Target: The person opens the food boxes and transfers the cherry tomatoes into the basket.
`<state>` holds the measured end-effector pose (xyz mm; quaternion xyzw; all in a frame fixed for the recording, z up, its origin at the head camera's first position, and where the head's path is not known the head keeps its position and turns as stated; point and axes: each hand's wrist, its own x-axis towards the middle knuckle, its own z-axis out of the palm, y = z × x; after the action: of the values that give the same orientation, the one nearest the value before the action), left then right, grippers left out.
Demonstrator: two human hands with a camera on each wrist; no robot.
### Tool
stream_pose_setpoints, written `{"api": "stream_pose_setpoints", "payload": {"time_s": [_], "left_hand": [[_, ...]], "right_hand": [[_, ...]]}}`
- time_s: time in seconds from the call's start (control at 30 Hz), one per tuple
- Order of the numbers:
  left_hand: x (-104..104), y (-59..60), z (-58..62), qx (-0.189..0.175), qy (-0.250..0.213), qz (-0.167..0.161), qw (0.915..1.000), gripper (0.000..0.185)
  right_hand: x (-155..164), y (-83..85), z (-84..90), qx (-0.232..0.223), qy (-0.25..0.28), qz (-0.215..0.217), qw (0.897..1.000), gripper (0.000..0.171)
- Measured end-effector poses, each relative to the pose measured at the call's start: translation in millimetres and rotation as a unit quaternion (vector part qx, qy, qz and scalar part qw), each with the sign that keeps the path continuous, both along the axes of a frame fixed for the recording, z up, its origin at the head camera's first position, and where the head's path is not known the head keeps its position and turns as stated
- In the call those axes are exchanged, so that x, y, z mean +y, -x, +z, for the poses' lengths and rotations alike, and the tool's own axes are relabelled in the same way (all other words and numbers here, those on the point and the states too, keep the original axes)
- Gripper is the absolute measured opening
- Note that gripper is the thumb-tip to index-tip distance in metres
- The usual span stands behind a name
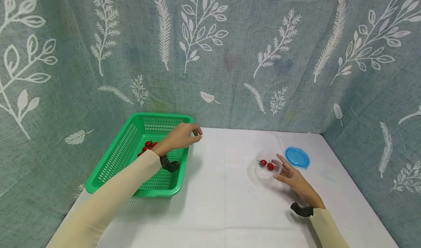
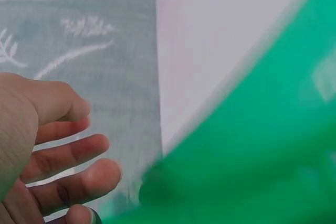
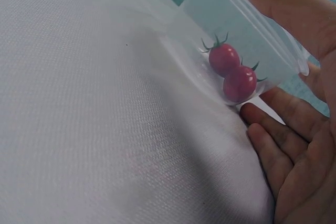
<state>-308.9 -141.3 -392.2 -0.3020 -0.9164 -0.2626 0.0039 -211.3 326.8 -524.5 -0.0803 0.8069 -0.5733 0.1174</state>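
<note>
Two tomatoes [image 1: 266,164] lie touching each other in a clear tub [image 1: 268,167] on the white table [image 1: 223,189], green stalks still on. More tomatoes [image 1: 148,145] lie in the green basket [image 1: 131,156] at the table's left rear, partly hidden by the left forearm. A blue lid [image 1: 297,157] lies flat just beside the tub, on its far right side.

Left hand [image 1: 181,136]: raised above the basket's right rim, fingers loosely bent toward the table centre. The head view hints at thumb and fingertip brought together, but I cannot tell whether a tomato sits between them; the left wrist view is blurred and shows relaxed fingers [image 2: 68,156] with nothing plainly in them.

Right hand [image 1: 292,176]: fingers straight and spread, laid against the near right side of the tub. The right wrist view shows the thumb [image 3: 283,9] along the rim and the fingers [image 3: 273,140] at its base, steadying rather than clasping.

Handling, as judged: the tomatoes look small, light, smooth and round, so liable to roll and slip, and thin-skinned enough to bruise or split under a hard squeeze. Best taken by a light fingertip pinch across the body, not by the stalk. The tub looks thin, light and flexible, apt to slide or tip unless braced at the wall.
</note>
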Motion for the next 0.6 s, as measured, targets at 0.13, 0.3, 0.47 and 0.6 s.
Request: {"api": "stream_pose_setpoints", "payload": {"time_s": [0.13, 0.3, 0.47, 0.6], "left_hand": [[23.6, 1.9, -2.2, -0.012, -0.007, -0.024, 0.9996, 0.017], [53.3, 3.4, -5.4, -0.033, -0.016, -0.053, 0.9979, 0.019], [81.5, 2.3, -7.5, -0.051, -0.012, -0.069, 0.9962, 0.019], [101.8, 1.2, -12.5, -0.049, -0.012, -0.093, 0.9943, 0.019]], "right_hand": [[0.1, 0.4, 2.6, 0.003, -0.002, 0.002, 1.0, 0.09], [0.9, -0.2, 3.7, 0.007, -0.001, 0.007, 1.0, 0.088], [1.2, -0.3, 3.1, 0.003, 0.003, 0.009, 1.0, 0.087], [1.0, -0.8, 2.5, 0.001, 0.003, 0.01, 1.0, 0.087]]}}
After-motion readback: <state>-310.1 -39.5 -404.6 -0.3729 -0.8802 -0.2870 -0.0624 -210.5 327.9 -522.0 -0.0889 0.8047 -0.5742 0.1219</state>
